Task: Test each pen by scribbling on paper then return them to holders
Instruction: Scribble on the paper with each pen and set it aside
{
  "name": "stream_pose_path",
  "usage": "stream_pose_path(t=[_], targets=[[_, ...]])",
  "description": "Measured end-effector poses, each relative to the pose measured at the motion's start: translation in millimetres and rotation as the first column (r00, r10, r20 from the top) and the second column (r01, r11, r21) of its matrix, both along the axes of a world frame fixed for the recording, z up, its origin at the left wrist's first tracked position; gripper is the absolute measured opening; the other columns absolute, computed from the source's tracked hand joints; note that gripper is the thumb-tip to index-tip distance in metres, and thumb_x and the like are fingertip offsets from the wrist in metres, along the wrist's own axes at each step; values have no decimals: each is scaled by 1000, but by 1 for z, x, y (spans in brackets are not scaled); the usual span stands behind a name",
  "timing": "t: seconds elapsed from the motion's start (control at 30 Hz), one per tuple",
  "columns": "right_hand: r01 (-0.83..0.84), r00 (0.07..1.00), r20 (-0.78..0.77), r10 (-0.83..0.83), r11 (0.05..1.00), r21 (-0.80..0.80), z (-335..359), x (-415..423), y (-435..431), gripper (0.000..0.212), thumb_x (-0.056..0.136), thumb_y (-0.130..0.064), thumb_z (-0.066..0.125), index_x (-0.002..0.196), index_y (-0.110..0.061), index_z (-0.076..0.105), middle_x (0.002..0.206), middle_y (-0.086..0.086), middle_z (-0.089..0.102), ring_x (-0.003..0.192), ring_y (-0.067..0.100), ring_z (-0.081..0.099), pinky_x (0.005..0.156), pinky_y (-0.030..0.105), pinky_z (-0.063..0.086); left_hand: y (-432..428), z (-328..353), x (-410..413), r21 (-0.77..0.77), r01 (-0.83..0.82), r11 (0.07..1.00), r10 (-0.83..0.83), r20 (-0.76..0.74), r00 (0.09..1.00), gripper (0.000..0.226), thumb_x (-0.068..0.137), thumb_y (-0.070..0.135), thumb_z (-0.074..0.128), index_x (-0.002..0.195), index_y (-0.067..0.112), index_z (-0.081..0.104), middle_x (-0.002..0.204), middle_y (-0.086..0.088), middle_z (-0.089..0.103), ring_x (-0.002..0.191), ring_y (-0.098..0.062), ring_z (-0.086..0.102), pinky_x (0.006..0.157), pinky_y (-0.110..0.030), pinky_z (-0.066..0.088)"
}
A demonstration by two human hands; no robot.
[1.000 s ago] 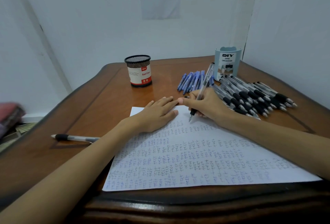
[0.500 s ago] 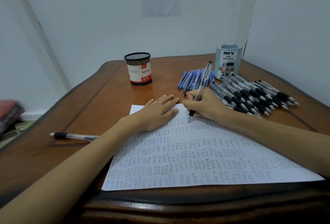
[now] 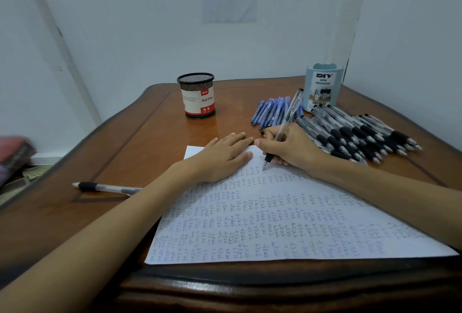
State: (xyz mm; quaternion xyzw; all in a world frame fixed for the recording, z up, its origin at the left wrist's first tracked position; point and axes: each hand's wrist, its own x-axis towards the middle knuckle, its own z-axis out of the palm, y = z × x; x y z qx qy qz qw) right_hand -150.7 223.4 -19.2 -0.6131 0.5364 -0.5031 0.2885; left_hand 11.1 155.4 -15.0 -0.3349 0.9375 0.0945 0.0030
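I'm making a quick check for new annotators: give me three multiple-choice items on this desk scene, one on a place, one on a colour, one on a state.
1. Where does the lone pen with the black grip lie?
A. left of the paper
B. inside the mesh holder
C. on the pale blue organizer

2. What colour are the pens fanned between the two holders?
A. red
B. blue
C. green

3. What is the left hand doing?
A. lifting a holder
B. gripping a pen
C. lying flat on the paper

Key: 1 A, it lies on bare table wood beyond the left forearm; 2 B, their barrels are blue; 3 C, palm down, fingers spread on the sheet's top corner.
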Motion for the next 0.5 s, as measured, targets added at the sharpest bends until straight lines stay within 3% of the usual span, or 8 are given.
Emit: stream_pose_path(t=[0.13,0.5], targets=[[26,999,-20,-26,999,-26,-1,-1,-2,46,85,2,59,47,-13,37,37,-7,35,35,6,39,40,17,33,0,0,0,1,1,1000,-1,-2,1000,52,101,42,19,150,26,10,158,5,5,145,-11,0,115,-36,1],[16,998,-63,-21,997,-74,-2,-3,-4,45,87,-5,61,49,-14,39,37,-10,38,37,4,40,43,17,35,-1,0,0,-1,1,1000,-1,-3,1000,53,100,43,19,150,26,9,158,4,5,145,-11,0,115,-37,1]])
